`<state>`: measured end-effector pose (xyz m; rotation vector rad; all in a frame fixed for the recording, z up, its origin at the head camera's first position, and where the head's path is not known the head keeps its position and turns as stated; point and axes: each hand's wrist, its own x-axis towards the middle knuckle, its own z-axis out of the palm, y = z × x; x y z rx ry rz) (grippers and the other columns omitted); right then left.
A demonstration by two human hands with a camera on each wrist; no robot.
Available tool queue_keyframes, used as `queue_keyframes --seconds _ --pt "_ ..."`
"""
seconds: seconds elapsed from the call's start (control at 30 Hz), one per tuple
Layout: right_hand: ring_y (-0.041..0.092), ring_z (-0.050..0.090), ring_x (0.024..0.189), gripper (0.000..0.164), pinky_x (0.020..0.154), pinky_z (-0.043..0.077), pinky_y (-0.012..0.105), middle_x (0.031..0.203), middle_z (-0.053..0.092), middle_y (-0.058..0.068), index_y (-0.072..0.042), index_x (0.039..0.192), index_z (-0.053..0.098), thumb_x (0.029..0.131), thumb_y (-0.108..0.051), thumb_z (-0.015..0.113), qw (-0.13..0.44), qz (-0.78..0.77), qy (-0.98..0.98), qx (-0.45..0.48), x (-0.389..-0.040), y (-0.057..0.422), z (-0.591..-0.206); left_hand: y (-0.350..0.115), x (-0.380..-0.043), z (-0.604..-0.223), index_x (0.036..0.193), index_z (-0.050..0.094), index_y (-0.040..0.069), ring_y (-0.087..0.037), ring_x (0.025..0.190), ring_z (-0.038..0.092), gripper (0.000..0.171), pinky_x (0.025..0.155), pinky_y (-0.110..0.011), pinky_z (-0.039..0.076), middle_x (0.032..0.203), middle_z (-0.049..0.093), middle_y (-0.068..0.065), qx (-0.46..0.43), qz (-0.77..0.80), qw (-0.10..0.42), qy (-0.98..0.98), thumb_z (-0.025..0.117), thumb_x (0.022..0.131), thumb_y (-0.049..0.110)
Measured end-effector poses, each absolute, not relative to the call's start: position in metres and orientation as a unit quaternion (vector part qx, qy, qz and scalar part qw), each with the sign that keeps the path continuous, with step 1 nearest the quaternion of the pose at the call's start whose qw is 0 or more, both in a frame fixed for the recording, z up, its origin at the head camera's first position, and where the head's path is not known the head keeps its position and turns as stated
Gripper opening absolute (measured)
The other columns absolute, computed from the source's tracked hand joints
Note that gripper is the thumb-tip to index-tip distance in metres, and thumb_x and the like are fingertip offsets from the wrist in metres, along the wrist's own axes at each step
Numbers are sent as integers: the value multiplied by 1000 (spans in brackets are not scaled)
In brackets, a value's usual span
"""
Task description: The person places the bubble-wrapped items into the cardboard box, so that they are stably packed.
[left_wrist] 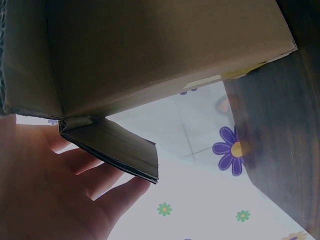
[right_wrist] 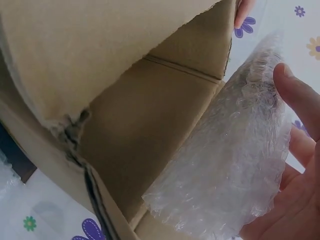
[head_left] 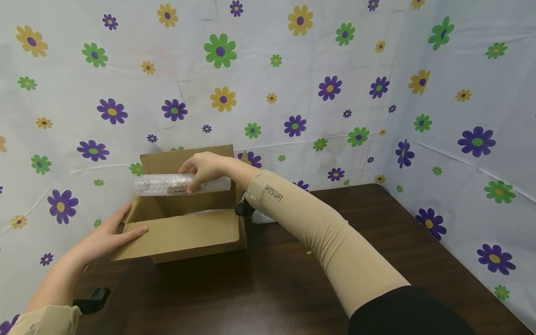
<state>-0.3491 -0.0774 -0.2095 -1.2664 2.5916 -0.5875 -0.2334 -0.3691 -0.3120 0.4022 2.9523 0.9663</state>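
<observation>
An open cardboard box [head_left: 180, 235] stands on the dark table with its flaps spread. My left hand [head_left: 102, 239] grips the box at its left end, thumb over the front flap. In the left wrist view, the fingers of that hand lie against a side flap [left_wrist: 117, 150]. Above the box opening, my right hand [head_left: 208, 166] holds a long bundle of bubble wrap [head_left: 152, 185] level, thumb on the near side. Something darker shows faintly through the wrap. In the right wrist view the bundle [right_wrist: 225, 155] overlaps the box's inner wall [right_wrist: 140, 125].
Clear plastic wrapping [head_left: 263, 217] lies on the dark wooden table [head_left: 293, 279] just right of the box. A white flowered cloth [head_left: 268, 83] hangs close behind the box and along the right side. Black wrist mounts stick out near both hands.
</observation>
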Motion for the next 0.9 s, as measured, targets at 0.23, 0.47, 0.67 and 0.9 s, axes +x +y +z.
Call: queue_keyframes --seconds 0.23,0.47,0.67,0.9 --pt "13 52 120 57 92 46 25 133 58 0 -19 137 57 84 -30 77 113 -183 879 -425 -352 -77 -220 -369 -234 -313 152 -9 -3 -60 135 2 94 99 -76 13 152 -2 -39 122 299 9 946 56 98 39" --pt "13 53 118 56 88 46 22 131 59 0 -16 137 57 85 -27 76 122 -172 881 -424 -351 -78 -227 -368 -233 -312 152 -8 -4 -60 135 3 95 99 -76 14 152 -2 -39 118 290 9 950 56 97 41" --pt "14 52 119 56 87 46 20 133 57 0 -14 138 56 86 -25 75 131 -175 880 -422 -350 -79 -232 -369 -233 -312 152 -7 -4 -61 135 4 94 99 -76 14 151 0 -40 121 294 7 948 56 97 39" --pt "13 52 117 55 85 46 20 132 58 0 -14 137 56 87 -25 75 134 -179 879 -421 -350 -80 -238 -369 -233 -313 153 -8 -1 -60 136 3 93 99 -76 14 152 -2 -38 113 292 11 949 54 98 41"
